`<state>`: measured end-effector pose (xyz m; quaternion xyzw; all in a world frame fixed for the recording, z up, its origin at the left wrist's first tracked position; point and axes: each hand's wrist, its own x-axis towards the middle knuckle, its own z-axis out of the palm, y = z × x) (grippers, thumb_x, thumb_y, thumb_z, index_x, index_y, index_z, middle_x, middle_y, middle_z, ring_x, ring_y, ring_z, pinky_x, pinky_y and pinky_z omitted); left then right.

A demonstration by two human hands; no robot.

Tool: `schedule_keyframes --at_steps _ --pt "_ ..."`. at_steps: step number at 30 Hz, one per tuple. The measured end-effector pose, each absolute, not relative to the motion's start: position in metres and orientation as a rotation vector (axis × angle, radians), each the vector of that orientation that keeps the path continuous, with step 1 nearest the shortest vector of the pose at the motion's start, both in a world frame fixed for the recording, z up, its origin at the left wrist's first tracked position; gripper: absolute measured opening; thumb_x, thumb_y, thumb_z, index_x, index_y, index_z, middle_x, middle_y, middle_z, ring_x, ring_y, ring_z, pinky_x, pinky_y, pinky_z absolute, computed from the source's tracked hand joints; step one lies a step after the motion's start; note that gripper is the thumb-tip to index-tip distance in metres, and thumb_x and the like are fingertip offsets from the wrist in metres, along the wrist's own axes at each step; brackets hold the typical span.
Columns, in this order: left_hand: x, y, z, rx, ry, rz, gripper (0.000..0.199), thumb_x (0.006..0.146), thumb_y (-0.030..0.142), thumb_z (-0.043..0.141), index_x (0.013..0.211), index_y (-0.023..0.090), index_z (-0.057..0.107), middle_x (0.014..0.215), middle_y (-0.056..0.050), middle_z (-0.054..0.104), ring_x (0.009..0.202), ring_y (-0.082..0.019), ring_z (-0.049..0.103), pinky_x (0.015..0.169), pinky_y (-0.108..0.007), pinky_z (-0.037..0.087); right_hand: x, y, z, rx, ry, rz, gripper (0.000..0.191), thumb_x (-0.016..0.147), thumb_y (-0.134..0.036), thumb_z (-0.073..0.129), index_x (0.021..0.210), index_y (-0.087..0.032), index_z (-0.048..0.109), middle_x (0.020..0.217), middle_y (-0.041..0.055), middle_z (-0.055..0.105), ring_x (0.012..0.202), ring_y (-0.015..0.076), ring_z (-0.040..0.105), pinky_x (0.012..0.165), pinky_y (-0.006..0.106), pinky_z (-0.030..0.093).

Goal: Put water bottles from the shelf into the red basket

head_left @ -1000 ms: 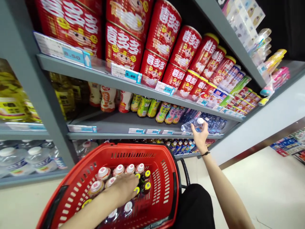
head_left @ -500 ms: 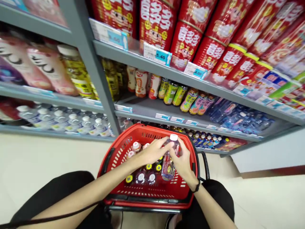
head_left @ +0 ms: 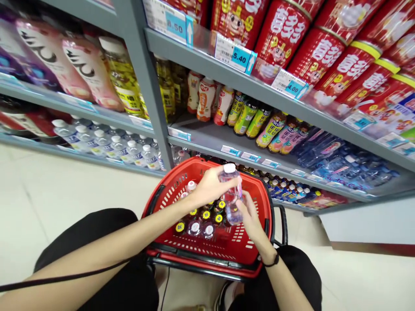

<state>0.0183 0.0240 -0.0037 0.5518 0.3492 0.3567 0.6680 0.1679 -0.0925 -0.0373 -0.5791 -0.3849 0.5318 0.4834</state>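
Clear, smooth bottle point(head_left: 232, 199), white cap point(head_left: 229, 168), near frame centre over slotted red plastic basket point(head_left: 223, 247), left hand point(head_left: 211, 186) gripping its upper part, right hand point(head_left: 250, 216) curled around its lower side

Bright light, stretched wide-angle edges

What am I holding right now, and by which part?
A clear bottle with a white cap: your left hand grips its upper part, just below the cap, and your right hand is at its lower side.
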Motion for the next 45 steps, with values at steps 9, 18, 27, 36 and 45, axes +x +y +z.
schedule_keyframes --at_steps 9,18,27,36,45 --pt "0.006 0.044 -0.002 1.15 0.777 0.891 0.043 0.077 0.044 0.082 0.105 0.014 0.073 0.104 -0.008 0.078 0.093 -0.022 0.072 0.088 -0.036 0.057 0.154 -0.087 -0.039 -1.229 -0.597 1.604 0.062 0.079 -0.073 0.071 0.102 -0.015 0.069 0.073 0.0023 0.066 0.041 0.0102 0.051 0.034 0.02 0.034" --pt "0.007 0.033 -0.009 1.309 0.702 0.812 0.044 0.08 0.031 0.078 0.119 0.015 0.064 0.105 -0.008 0.076 0.091 -0.022 0.072 0.085 -0.037 0.058 0.158 -0.096 -0.045 -1.302 -0.468 1.496 0.058 0.075 -0.07 0.074 0.095 -0.015 0.073 0.067 0.0032 0.065 0.042 0.0111 0.048 0.036 0.02 0.028" --pt "0.005 0.04 -0.001 1.122 0.71 1.031 0.055 0.073 0.033 0.087 0.12 0.015 0.064 0.119 -0.011 0.075 0.108 -0.023 0.071 0.101 -0.039 0.054 0.143 -0.092 -0.03 -0.916 -0.251 1.894 0.049 0.087 -0.062 0.055 0.094 -0.015 0.07 0.076 0.008 0.068 0.048 0.015 0.054 0.04 0.024 0.036" --pt "0.008 0.049 -0.003 0.764 0.695 1.025 0.051 0.072 0.041 0.084 0.112 0.013 0.067 0.112 -0.01 0.076 0.093 -0.022 0.072 0.084 -0.036 0.058 0.166 -0.095 -0.028 -1.326 -0.948 1.166 0.046 0.085 -0.046 0.077 0.124 -0.023 0.064 0.106 0.0074 0.072 0.079 0.0205 0.068 0.07 0.035 0.059" --pt "0.004 0.052 -0.005 0.716 0.627 1.079 0.043 0.076 0.042 0.079 0.106 0.013 0.068 0.104 -0.011 0.079 0.09 -0.023 0.074 0.088 -0.04 0.058 0.187 -0.105 -0.047 -1.654 -1.453 0.323 0.063 0.079 -0.034 0.085 0.135 -0.022 0.057 0.129 0.0133 0.065 0.115 0.029 0.065 0.102 0.047 0.054"
